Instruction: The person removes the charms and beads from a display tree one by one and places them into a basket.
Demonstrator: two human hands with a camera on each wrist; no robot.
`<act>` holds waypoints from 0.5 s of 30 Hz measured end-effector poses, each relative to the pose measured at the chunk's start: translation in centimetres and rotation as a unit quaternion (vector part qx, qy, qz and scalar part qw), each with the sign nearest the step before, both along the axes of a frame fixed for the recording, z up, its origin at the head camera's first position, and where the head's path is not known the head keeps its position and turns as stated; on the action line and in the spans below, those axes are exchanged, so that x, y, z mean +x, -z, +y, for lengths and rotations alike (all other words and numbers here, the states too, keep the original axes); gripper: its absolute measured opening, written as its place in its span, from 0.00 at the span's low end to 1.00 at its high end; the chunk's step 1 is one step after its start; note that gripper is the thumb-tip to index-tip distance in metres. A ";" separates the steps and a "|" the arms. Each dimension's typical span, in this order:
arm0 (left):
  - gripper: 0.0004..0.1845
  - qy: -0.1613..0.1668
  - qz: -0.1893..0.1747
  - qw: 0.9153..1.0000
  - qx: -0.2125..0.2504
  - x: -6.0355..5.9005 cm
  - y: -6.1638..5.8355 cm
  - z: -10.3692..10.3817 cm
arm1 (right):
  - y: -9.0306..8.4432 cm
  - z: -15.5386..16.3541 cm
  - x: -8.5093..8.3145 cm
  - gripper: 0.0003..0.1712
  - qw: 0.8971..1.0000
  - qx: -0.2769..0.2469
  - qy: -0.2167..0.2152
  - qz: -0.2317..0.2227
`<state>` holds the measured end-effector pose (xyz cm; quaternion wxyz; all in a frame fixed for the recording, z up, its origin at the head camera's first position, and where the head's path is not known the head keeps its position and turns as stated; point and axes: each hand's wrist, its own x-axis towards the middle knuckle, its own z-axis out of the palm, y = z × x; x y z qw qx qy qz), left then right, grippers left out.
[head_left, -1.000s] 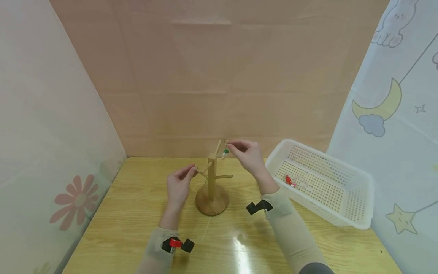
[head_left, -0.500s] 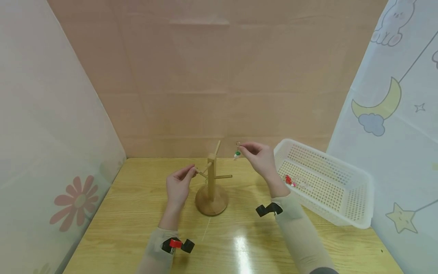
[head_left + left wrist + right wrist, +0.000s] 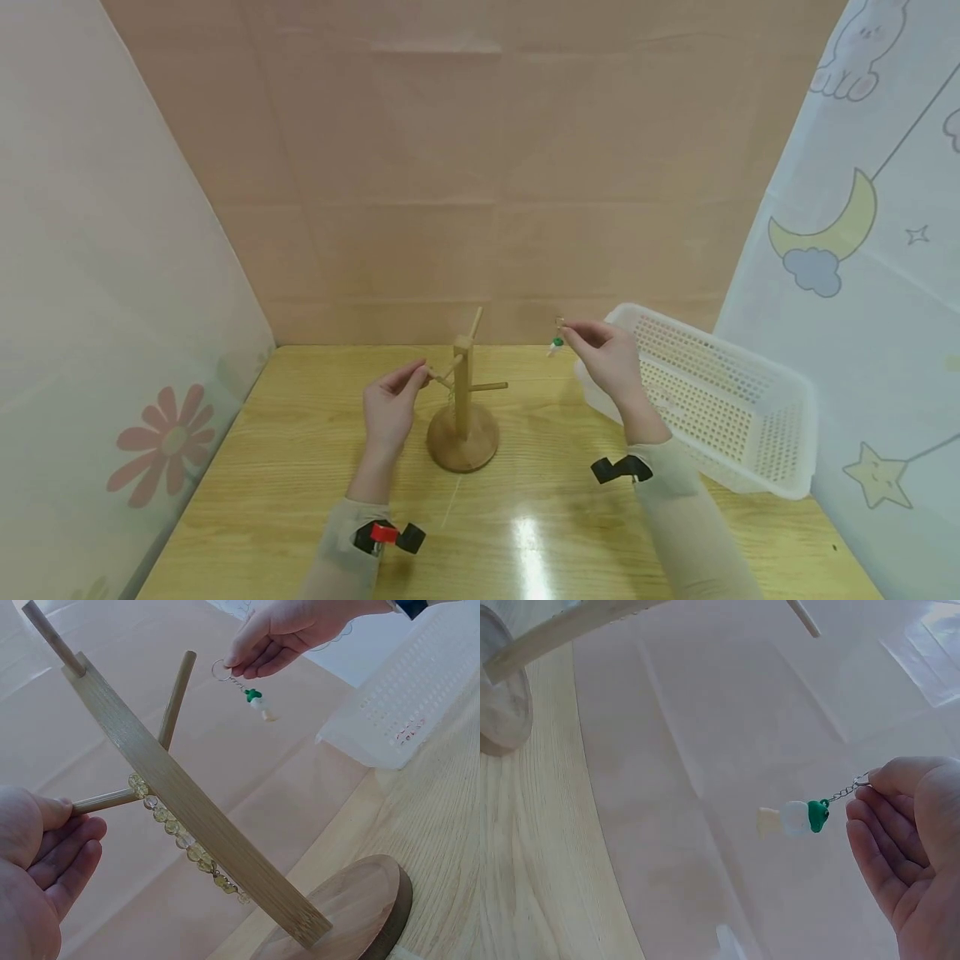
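A wooden stand (image 3: pixel 462 400) with a round base and several pegs rises from the table. My left hand (image 3: pixel 388 408) pinches the tip of its left peg (image 3: pixel 103 801) between thumb and forefinger. A bracelet of yellowish clear beads (image 3: pixel 177 831) hangs from that peg, beside the post. To the right of the stand, my right hand (image 3: pixel 613 362) holds a keychain (image 3: pixel 557 342) up by its metal ring (image 3: pixel 220 670). Below the ring dangle a short chain and a small charm (image 3: pixel 799 817), green, white and pale yellow, apart from the stand.
A white perforated basket (image 3: pixel 798 433) stands on the table (image 3: pixel 315 517) at the right, partly behind my right arm. Small red items (image 3: pixel 409 732) show through its wall in the left wrist view. Cloth panels (image 3: pixel 390 167) close off the back and sides.
My right hand has moved right with the keychain, away from the stand's far upper peg and toward the basket. My left hand stays on the left peg.
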<state>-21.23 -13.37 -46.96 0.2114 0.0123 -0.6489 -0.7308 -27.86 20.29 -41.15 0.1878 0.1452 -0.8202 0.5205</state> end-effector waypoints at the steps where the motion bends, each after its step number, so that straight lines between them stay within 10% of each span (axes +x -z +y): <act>1: 0.11 0.001 -0.001 1.000 0.000 0.0 -0.1 0.0 | 0.1 0.3 0.0 0.13 1.000 0.002 0.004 0.000; 15: 0.11 0.005 0.000 1.000 0.007 0.2 -0.3 0.0 | 0.5 3.4 0.7 0.12 1.000 -0.003 0.026 0.006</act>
